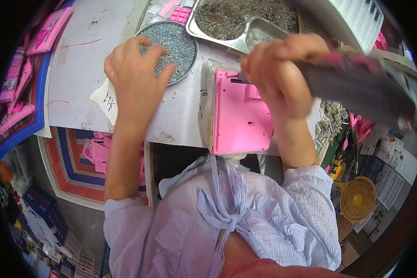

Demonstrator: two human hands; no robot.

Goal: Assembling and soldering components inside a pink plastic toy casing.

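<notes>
My left hand [136, 74] hovers over the near left rim of a round metal dish of small silvery screws [173, 44]. Its fingers are curved and apart, with nothing visible between them. In my right hand [282, 74] is a dark powered screwdriver [361, 88], blurred by motion, its body extending to the right. The tip end points at the upper part of a pink plastic casing [243, 118]; whether it touches cannot be told. That casing lies flat in a fixture wrapped in clear plastic at the table's near edge.
Behind the casing stands a metal tray [213, 34] full of small springs. A white ribbed container [352, 21] is at the back right, and small metal parts [331, 120] lie on the right. Striped bins with pink parts [97, 150] flank the left. A torn paper label [105, 99] lies by my left wrist.
</notes>
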